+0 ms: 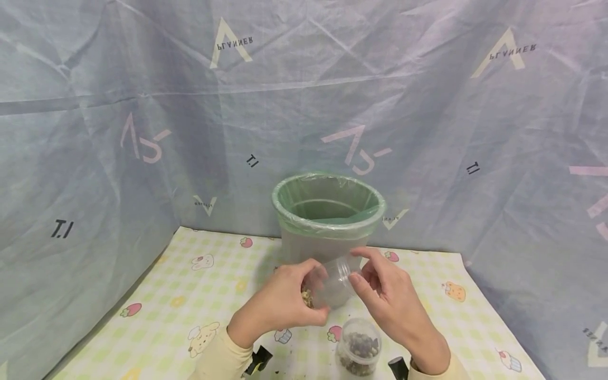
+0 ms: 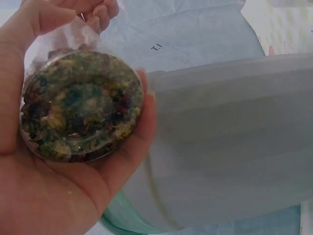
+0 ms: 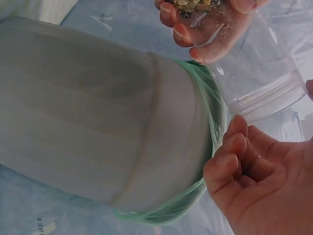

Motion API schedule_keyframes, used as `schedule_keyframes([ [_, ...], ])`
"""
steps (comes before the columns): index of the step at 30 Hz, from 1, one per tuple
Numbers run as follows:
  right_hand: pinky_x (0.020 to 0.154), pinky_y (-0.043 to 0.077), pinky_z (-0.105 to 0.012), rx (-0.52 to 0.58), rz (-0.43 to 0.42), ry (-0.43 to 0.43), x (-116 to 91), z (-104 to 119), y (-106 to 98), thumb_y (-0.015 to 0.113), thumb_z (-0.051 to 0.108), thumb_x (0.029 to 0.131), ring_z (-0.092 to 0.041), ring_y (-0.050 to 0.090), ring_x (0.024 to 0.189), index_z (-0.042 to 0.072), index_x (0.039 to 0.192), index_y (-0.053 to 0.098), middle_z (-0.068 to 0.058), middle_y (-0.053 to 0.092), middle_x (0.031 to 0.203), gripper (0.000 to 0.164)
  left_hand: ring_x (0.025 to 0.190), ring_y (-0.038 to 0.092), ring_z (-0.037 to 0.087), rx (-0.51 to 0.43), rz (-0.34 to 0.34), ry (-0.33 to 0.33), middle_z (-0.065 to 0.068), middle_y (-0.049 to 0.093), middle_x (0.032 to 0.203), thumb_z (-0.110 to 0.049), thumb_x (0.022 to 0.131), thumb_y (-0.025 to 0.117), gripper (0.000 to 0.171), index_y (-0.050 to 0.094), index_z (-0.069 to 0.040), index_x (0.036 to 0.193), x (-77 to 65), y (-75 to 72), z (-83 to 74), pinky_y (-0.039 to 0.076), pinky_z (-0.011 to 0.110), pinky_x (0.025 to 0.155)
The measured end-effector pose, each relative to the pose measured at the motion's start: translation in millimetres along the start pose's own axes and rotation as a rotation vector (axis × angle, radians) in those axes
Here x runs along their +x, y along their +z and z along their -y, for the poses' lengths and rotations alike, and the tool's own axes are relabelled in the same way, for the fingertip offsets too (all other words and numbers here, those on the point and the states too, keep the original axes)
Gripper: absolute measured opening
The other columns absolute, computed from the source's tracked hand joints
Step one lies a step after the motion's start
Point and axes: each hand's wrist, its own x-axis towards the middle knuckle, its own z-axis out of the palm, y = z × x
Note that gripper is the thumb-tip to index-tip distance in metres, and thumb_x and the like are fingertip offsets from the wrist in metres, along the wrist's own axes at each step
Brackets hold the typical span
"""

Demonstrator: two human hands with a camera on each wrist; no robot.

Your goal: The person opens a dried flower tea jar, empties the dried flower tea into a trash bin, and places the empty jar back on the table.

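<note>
A clear plastic jar (image 1: 335,285) lies tilted between the hands, its mouth end toward the right. My left hand (image 1: 290,295) grips it round the bottom end, where dried flower and herb bits (image 2: 80,105) show through the base. At the ridged mouth end, my right hand (image 1: 391,295) holds the rim between thumb and index finger, the other fingers curled. Whether a clear lid covers that end, I cannot tell. Below the hands, a second clear jar (image 1: 359,345) with dark dried bits stands upright on the tablecloth.
Just behind the hands stands a pale bin (image 1: 304,245) with a green liner (image 1: 328,224) folded over its rim. A checked tablecloth (image 1: 214,285) covers the table. Grey-blue printed fabric (image 1: 285,121) hangs at the back and both sides. Small crumbs lie near the second jar.
</note>
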Motion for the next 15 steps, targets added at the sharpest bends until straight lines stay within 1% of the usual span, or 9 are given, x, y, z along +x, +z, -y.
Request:
schedule_keyframes([
  [4, 0.057, 0.043, -0.025, 0.003, 0.002, 0.067, -0.3, 1.4, 3.0, 0.062, 0.028, 0.103, -0.004, 0.045, 0.057, 0.018, 0.128, 0.062, 0.013, 0.051, 0.072, 0.027, 0.073, 0.059, 0.005, 0.039, -0.006, 0.009, -0.01, 0.065, 0.094, -0.027, 0.078, 0.081, 0.043, 0.062, -0.024, 0.116, 0.1, 2.7, -0.2, 0.053, 0.025, 0.066],
  [6, 0.056, 0.042, -0.025, -0.004, 0.003, 0.099, -0.4, 2.2, 4.6, 0.062, 0.031, 0.103, -0.004, 0.044, 0.055, 0.018, 0.125, 0.061, 0.012, 0.051, 0.071, 0.025, 0.074, 0.058, 0.005, 0.069, -0.012, 0.009, -0.012, 0.063, 0.093, -0.027, 0.077, 0.081, 0.043, 0.061, -0.025, 0.115, 0.4, 3.9, -0.5, 0.052, 0.024, 0.067],
  [12, 0.054, 0.041, -0.026, -0.024, 0.027, 0.193, -1.3, 4.3, 9.6, 0.058, 0.037, 0.104, -0.005, 0.042, 0.051, 0.019, 0.115, 0.057, 0.009, 0.047, 0.068, 0.021, 0.082, 0.056, 0.006, 0.153, -0.012, 0.013, -0.008, 0.063, 0.097, -0.028, 0.075, 0.084, 0.047, 0.061, -0.021, 0.116, 0.0, 7.1, -2.8, 0.05, 0.022, 0.073],
  [15, 0.051, 0.039, -0.027, -0.032, 0.028, 0.225, -1.4, 4.9, 11.7, 0.056, 0.039, 0.105, -0.006, 0.039, 0.048, 0.019, 0.109, 0.056, 0.009, 0.045, 0.065, 0.02, 0.085, 0.057, 0.006, 0.161, -0.013, -0.006, -0.007, 0.063, 0.099, -0.028, 0.076, 0.086, 0.049, 0.062, -0.018, 0.118, -0.6, 8.6, -4.3, 0.051, 0.023, 0.076],
])
